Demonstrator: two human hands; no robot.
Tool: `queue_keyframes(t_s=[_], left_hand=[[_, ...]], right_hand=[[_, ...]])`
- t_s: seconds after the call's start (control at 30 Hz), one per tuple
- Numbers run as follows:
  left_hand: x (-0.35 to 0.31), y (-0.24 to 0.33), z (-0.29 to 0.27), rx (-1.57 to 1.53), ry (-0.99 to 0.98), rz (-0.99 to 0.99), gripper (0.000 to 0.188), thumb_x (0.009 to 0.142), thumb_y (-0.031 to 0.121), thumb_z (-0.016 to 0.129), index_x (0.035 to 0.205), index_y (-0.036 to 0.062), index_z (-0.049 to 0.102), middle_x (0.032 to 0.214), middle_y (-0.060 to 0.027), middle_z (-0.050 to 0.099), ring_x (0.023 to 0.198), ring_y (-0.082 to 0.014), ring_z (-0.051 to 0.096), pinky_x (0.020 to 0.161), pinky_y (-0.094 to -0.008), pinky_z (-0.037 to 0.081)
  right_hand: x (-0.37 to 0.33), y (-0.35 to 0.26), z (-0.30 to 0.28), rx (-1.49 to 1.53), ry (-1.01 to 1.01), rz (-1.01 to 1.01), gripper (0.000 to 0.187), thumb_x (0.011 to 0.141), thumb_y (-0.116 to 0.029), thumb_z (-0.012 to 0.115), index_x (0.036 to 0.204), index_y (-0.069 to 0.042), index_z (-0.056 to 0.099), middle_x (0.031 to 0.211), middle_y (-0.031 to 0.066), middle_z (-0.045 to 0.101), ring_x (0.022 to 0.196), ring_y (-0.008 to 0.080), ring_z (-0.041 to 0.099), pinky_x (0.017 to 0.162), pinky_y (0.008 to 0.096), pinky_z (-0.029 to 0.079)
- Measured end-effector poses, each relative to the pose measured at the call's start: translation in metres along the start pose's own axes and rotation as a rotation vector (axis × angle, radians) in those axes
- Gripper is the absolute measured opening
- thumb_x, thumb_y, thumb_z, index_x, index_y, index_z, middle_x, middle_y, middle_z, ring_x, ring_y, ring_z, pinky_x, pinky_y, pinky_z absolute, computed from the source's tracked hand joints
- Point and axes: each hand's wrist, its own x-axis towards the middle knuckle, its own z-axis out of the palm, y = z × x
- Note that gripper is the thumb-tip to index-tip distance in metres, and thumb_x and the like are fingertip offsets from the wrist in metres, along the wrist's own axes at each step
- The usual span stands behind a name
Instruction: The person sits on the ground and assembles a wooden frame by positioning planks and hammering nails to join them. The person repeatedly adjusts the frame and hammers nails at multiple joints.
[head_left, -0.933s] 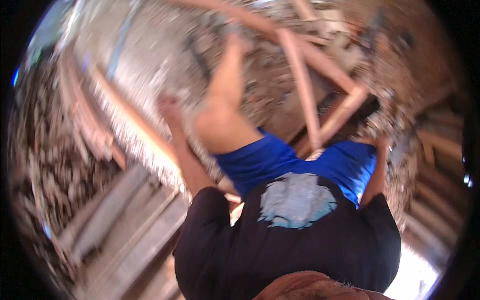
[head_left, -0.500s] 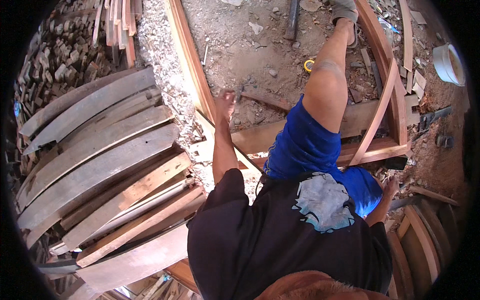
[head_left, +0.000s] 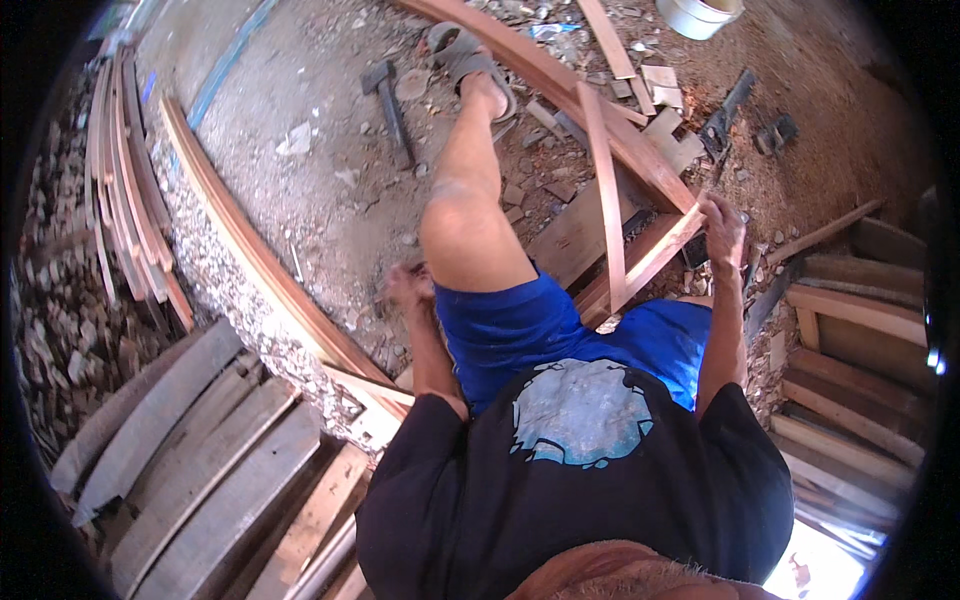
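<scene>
At the upper left of the frame, thin wooden strips [head_left: 128, 180] are bundled; at the lower left, grey boards [head_left: 222, 500] are stacked. Between these and the knee, a long timber [head_left: 262, 270] is laid obliquely. The left hand [head_left: 407, 287] is positioned left of the knee; its fingers are blurred, and neither their opening nor any held object can be determined. Above it, a hammer [head_left: 393, 122] is laid on the ground.

The wooden frame [head_left: 625, 140] is located right of centre. Its long axis is directed from top centre down and rightward to a corner, where an end crosspiece [head_left: 655, 258] is met; a narrow brace [head_left: 603, 190] is set across the angle. The right hand [head_left: 724, 232] is nearer, its curled fingers placed at this corner, with the frame extending up and left from them; whether a closed grip is applied cannot be determined. At the far right, more timbers [head_left: 850, 310] are stacked.
</scene>
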Motion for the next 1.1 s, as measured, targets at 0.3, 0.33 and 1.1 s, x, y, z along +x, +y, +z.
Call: queue_keyframes(t_s=[0.3, 0.33, 1.1], left_hand=[[-0.191, 0.355, 0.095, 0.166, -0.435, 0.799, 0.014, 0.111, 0.02, 0.054, 0.115, 0.0083, 0.06, 0.092, -0.0049, 0.067, 0.087, -0.0169, 0.065, 0.084, -0.0336, 0.054], [-0.218, 0.369, 0.112, 0.241, -0.457, 0.941, 0.012, 0.111, 0.018, 0.054, 0.114, 0.0079, 0.061, 0.092, -0.0054, 0.068, 0.088, -0.0169, 0.066, 0.085, -0.0329, 0.054], [-0.16, 0.153, 0.478, 0.536, -0.91, 0.417, 0.017, 0.092, 0.015, 0.076, 0.099, -0.0013, 0.077, 0.079, -0.0072, 0.074, 0.068, -0.013, 0.065, 0.064, -0.0321, 0.052]], right_hand=[[-0.05, -0.214, 0.136, 0.437, -0.565, -0.365, 0.04, 0.108, -0.025, 0.065, 0.139, 0.0, 0.066, 0.132, 0.0129, 0.069, 0.115, 0.0186, 0.068, 0.094, 0.0337, 0.059], [-0.065, -0.252, 0.141, 0.668, -0.805, -0.147, 0.049, 0.108, -0.028, 0.064, 0.147, 0.001, 0.057, 0.138, 0.0155, 0.066, 0.119, 0.0209, 0.066, 0.096, 0.035, 0.058], [-0.034, -0.128, 0.044, 0.442, -0.122, -0.12, 0.034, 0.105, -0.015, 0.066, 0.134, 0.001, 0.056, 0.094, 0.0052, 0.061, 0.081, 0.0147, 0.059, 0.074, 0.0367, 0.051]])
